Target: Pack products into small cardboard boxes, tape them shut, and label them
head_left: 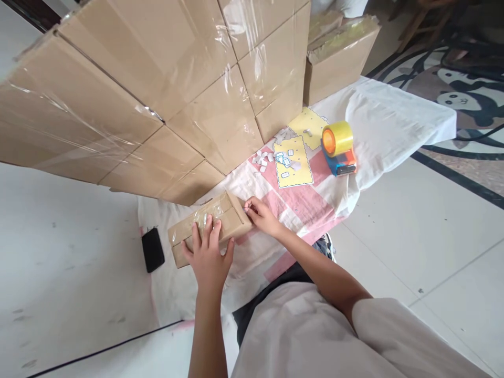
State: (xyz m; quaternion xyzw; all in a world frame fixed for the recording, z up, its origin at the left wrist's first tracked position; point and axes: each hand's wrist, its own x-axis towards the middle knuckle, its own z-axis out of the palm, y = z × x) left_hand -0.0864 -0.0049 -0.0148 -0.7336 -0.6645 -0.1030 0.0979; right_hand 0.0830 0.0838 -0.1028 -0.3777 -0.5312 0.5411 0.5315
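A small taped cardboard box [224,210] lies on the cloth-covered table [248,268]. My left hand [208,252] rests on its top with the fingers spread. At the box's right end is my right hand [260,214], its thumb and fingertips pinched together against the edge; whatever is between them is too small to make out. Further right, yellow sheets [297,176] carry small white stickers, with white pieces [263,160] scattered beside them. A tape dispenser [343,161] holding a yellow roll of tape [338,138] stands beyond the sheets.
Large taped cardboard boxes [197,100] are stacked along the table's far side. An opened carton [338,63] stands at the back right. A black phone [153,250] lies at the table's left end.
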